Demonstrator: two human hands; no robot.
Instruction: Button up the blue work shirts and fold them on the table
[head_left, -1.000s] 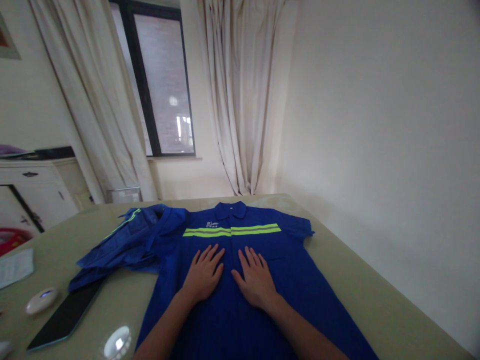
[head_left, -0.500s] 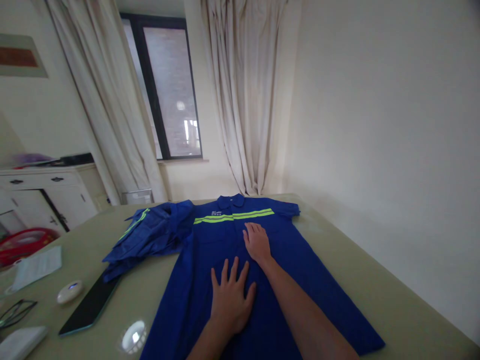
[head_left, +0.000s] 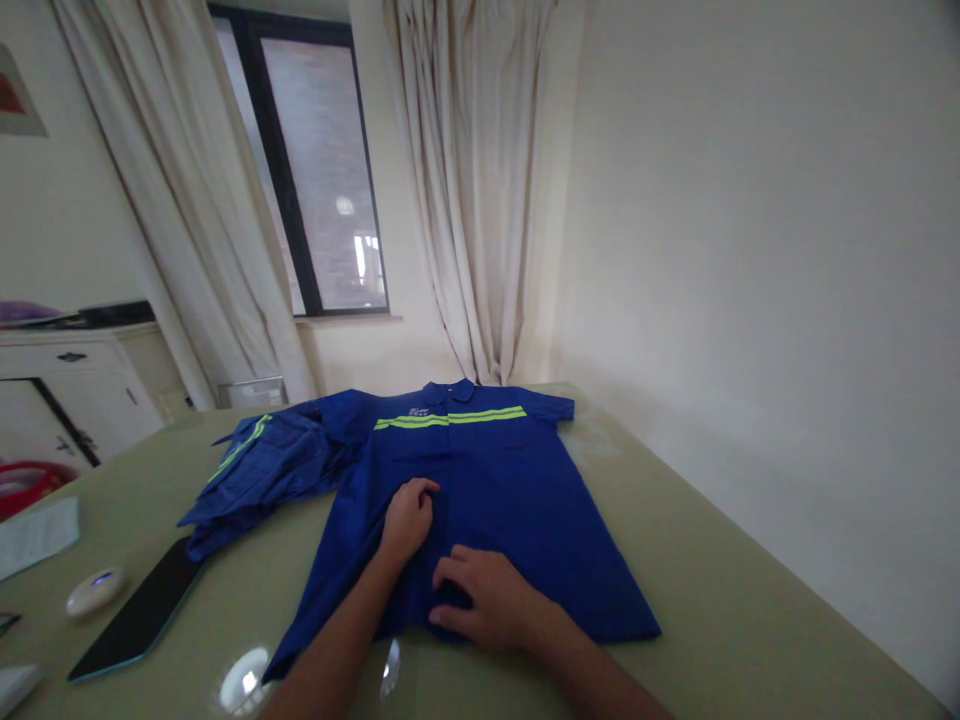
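A blue short-sleeved shirt (head_left: pixel 510 490) with a yellow-green reflective band lies front up on the table, collar at the far side. My left hand (head_left: pixel 409 518) rests on its middle, fingers bent inward; whether cloth is between them is hidden. My right hand (head_left: pixel 484 595) is over the lower front near the hem, its thumb and fingers curved and apart, with nothing visible between them. A second blue garment (head_left: pixel 274 465), crumpled, lies against the shirt's left side.
On the table's (head_left: pixel 720 590) left are a black tablet (head_left: pixel 135 615), partly under the crumpled garment, a white oval device (head_left: pixel 95 592) and a paper (head_left: pixel 37 537). A wall (head_left: pixel 750 250) runs along the right. A red basket (head_left: pixel 30 485) stands far left.
The shirt's lower hem has moved up the table and now shows fully. My left hand has moved forward and its fingers have closed; my right hand has come back toward the hem. The view has shifted right.
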